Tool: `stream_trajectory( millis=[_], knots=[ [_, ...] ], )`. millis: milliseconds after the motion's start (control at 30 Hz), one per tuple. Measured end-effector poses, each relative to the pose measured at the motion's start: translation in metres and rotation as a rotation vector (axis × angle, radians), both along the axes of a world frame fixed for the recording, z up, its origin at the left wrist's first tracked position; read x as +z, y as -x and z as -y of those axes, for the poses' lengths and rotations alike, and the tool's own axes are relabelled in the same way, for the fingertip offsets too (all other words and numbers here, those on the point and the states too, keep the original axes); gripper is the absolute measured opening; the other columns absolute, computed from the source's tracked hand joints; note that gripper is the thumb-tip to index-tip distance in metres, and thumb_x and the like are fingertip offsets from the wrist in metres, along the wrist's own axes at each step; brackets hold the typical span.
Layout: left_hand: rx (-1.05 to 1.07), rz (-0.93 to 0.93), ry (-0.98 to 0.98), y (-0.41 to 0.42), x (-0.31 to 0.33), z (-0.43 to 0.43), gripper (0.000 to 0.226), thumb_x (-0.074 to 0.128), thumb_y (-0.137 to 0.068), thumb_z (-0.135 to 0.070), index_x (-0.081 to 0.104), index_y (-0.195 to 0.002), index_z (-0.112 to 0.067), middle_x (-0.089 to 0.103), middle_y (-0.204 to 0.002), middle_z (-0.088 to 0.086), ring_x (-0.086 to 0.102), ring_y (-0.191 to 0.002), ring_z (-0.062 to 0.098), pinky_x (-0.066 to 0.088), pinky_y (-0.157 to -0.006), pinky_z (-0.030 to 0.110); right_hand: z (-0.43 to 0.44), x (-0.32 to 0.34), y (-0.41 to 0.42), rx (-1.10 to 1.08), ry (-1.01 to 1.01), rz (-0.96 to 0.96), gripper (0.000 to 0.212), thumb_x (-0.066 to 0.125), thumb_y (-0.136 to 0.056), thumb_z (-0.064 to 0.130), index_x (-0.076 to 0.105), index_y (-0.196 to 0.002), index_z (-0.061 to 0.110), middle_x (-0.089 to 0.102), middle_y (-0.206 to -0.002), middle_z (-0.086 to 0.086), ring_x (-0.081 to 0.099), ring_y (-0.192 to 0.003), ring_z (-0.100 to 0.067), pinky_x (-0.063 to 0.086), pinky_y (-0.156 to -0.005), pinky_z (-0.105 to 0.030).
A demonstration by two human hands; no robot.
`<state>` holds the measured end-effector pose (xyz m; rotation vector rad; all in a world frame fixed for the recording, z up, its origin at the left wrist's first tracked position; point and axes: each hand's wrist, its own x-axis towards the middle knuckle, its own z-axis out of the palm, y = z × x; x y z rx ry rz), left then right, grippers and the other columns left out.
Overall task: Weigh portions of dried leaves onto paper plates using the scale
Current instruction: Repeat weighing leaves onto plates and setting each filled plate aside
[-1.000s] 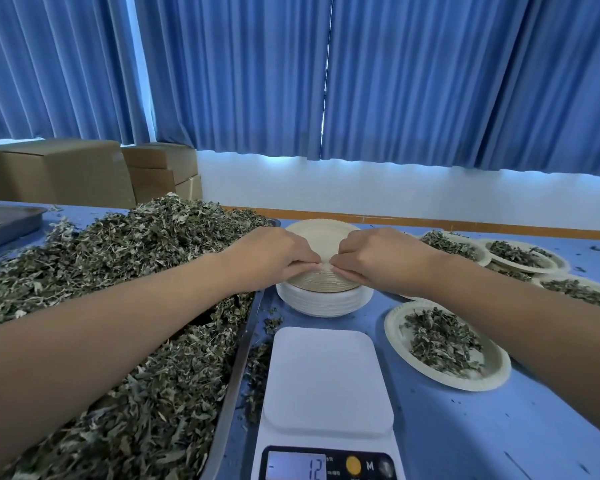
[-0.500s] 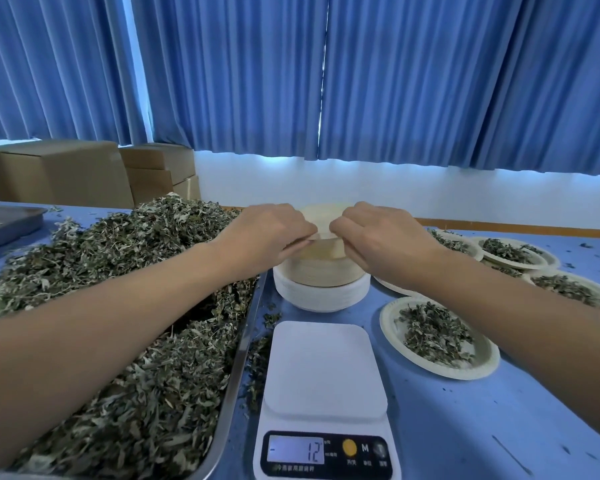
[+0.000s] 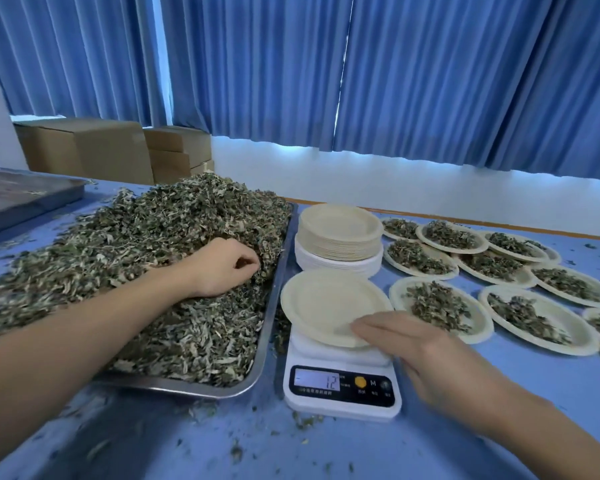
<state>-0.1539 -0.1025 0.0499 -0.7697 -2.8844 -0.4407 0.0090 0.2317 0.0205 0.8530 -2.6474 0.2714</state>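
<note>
Paper plate (image 3: 329, 306) under flat right hand (image 3: 426, 351); left hand (image 3: 222, 268) pinches dried leaves (image 3: 136, 244).

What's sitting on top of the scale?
An empty paper plate sits on the scale, the right hand touching its near rim. The plate hides most of the platform.

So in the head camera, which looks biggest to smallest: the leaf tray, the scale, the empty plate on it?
1. Leaf tray, biggest by far.
2. Scale and empty plate: look about alike, and the scale sits nearer the camera, so no ranking between them.
</note>
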Motion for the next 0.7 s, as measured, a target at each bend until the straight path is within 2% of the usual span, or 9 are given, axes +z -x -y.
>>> stream_trajectory(
  millis=[67,133,200,267,333,433,567,700],
  knots=[
    [0.015,-0.084,-0.010,0.006,-0.005,-0.003,0.020,0.056,-0.098,-0.025,0.075,-0.104,-0.022,0.073,-0.102,-0.004,0.068,-0.091,0.018,0.056,-0.087,0.041,-0.003,0.003,0.002,-0.081,0.103,-0.036,0.092,0.049,-0.064,-0.028,0.065,-0.136,0.027,0.055,-0.141,0.015,0.048,-0.130,-0.002,0.038,-0.111,-0.022],
    [0.028,-0.211,-0.050,0.016,-0.004,-0.008,0.018,0.059,-0.095,-0.021,0.073,-0.106,-0.021,0.067,-0.106,-0.001,0.064,-0.097,0.020,0.054,-0.090,0.042,-0.005,0.009,0.006,-0.186,0.244,-0.091,0.079,0.046,-0.056,-0.032,0.078,-0.106,0.020,0.071,-0.116,0.006,0.064,-0.109,-0.014,0.051,-0.097,-0.031],
    [0.061,-0.264,-0.024,0.030,-0.004,-0.016,0.035,0.063,-0.094,-0.022,0.063,-0.128,-0.024,0.057,-0.131,0.005,0.054,-0.121,0.025,0.049,-0.100,0.046,-0.008,0.013,0.012,-0.340,0.349,-0.100,0.059,0.046,-0.058,-0.028,0.069,-0.068,0.026,0.071,-0.077,0.008,0.065,-0.076,-0.013,0.054,-0.071,-0.032],
    [0.132,-0.212,0.093,0.042,-0.008,-0.026,0.066,0.065,-0.093,-0.026,0.036,-0.152,-0.032,0.034,-0.156,0.009,0.031,-0.144,0.030,0.041,-0.108,0.056,-0.014,0.008,0.020,-0.483,0.420,-0.020,0.053,0.047,-0.061,-0.023,0.056,-0.050,0.027,0.060,-0.053,0.011,0.056,-0.057,-0.007,0.049,-0.056,-0.032],
    [0.201,-0.084,0.178,0.050,-0.015,-0.035,0.086,0.065,-0.094,-0.034,0.009,-0.158,-0.042,0.009,-0.167,0.005,0.005,-0.154,0.030,0.027,-0.113,0.064,-0.016,-0.001,0.023,-0.529,0.437,0.049,0.047,0.045,-0.063,-0.020,0.054,-0.046,0.023,0.057,-0.050,0.010,0.055,-0.055,-0.010,0.049,-0.053,-0.036],
    [0.269,0.048,0.312,0.058,-0.026,-0.049,0.083,0.054,-0.095,-0.038,0.000,-0.156,-0.049,-0.004,-0.169,0.005,-0.010,-0.154,0.036,0.015,-0.116,0.066,-0.017,-0.016,0.023,-0.517,0.365,0.129,0.042,0.044,-0.065,-0.018,0.053,-0.048,0.019,0.055,-0.049,0.004,0.057,-0.058,-0.024,0.053,-0.056,-0.046],
    [0.294,0.103,0.346,0.057,-0.023,-0.054,0.074,0.053,-0.096,-0.030,0.011,-0.156,-0.042,0.008,-0.166,0.006,-0.004,-0.151,0.044,0.027,-0.112,0.065,-0.023,-0.022,0.028,-0.497,0.362,0.192,0.042,0.045,-0.067,-0.017,0.052,-0.049,0.020,0.057,-0.052,0.003,0.058,-0.060,-0.024,0.054,-0.060,-0.050],
    [0.294,0.059,0.445,0.045,-0.011,-0.056,0.064,0.056,-0.097,-0.022,0.027,-0.153,-0.034,0.031,-0.155,0.012,0.020,-0.144,0.048,0.041,-0.104,0.058,-0.027,-0.021,0.026,-0.479,0.397,0.213,0.047,0.044,-0.067,-0.019,0.053,-0.049,0.023,0.058,-0.053,0.006,0.058,-0.061,-0.020,0.053,-0.060,-0.049]
  ],
)
